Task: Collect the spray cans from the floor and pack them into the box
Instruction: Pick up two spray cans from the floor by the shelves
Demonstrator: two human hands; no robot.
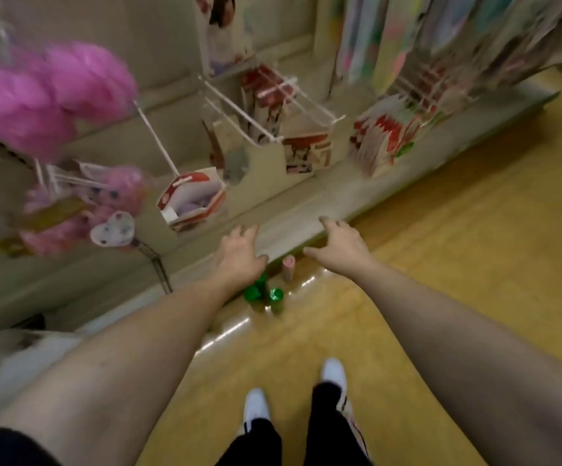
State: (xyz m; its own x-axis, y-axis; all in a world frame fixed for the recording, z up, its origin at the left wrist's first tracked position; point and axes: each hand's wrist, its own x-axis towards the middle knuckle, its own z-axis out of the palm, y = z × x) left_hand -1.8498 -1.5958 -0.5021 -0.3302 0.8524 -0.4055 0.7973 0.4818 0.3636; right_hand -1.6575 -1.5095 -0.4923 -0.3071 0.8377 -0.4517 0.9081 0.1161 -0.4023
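Spray cans stand together on the yellow floor, right against the base of the shop shelving: three green-capped cans bunched close, and a pink can just beside them, a little farther along the base. We reach both bare arms out over them. Our left hand hangs above the green cans with fingers spread and curled loosely, empty, partly covering one green cap from this view. Our right hand is also spread wide and holds nothing, hovering near the pink can without touching it. Whether either hand is close to the cans in height we cannot tell. Below, our white shoes and dark trousers stand on the floor, well apart from the cans. Pink bath puffs hang on pegs at the left, and red-and-white packets hang further right. A pale blurred box shape sits at the lower left; we cannot make it out clearly.
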